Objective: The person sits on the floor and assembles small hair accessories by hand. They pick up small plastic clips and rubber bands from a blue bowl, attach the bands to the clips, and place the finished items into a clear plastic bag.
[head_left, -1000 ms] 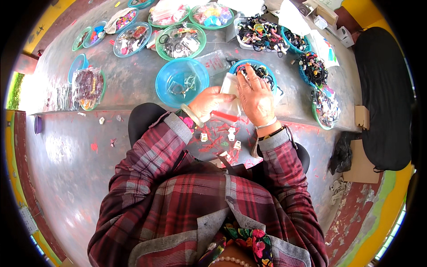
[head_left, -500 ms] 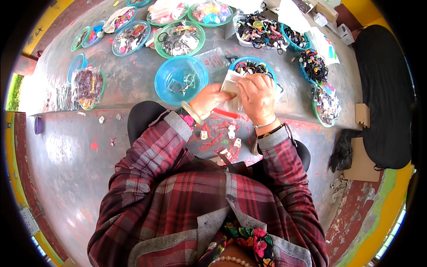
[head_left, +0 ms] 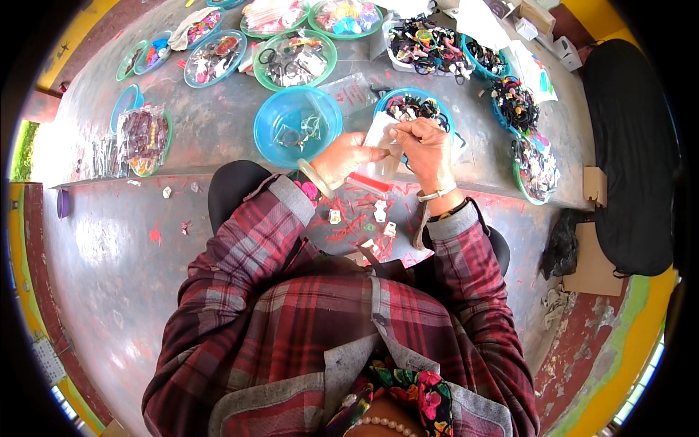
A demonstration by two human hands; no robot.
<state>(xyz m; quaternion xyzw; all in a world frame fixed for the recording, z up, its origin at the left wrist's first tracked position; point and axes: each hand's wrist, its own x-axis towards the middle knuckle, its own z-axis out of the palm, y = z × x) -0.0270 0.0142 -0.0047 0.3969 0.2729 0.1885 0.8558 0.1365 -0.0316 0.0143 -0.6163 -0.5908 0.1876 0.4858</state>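
Observation:
In front of me, my left hand (head_left: pixel 344 159) grips the left side of a small clear plastic bag (head_left: pixel 379 134), thumb laid across it. The bag's upper part looks whitish, and a red strip (head_left: pixel 370 183) shows at its lower end. Pinching the bag's upper right edge is my right hand (head_left: pixel 426 149), its fingertips pressed together. Just beyond it stands a blue basin (head_left: pixel 449 121) of dark hair ties. To the left of my hands, a larger blue basin (head_left: pixel 263 131) holds a few small clear packets (head_left: pixel 309 130).
Red scraps and several small white cards (head_left: pixel 380 211) litter the lower floor before me. Along the raised ledge stand green and blue basins (head_left: pixel 332 64) of packaged accessories, and a white tray (head_left: pixel 397 67) of hair ties. At right lies a long black bag (head_left: pixel 632 160) beside cardboard (head_left: pixel 593 266).
My right hand's fingers have drawn back a little and now pinch the bag's edge. More of the bag's whitish upper part shows. My left hand has barely moved.

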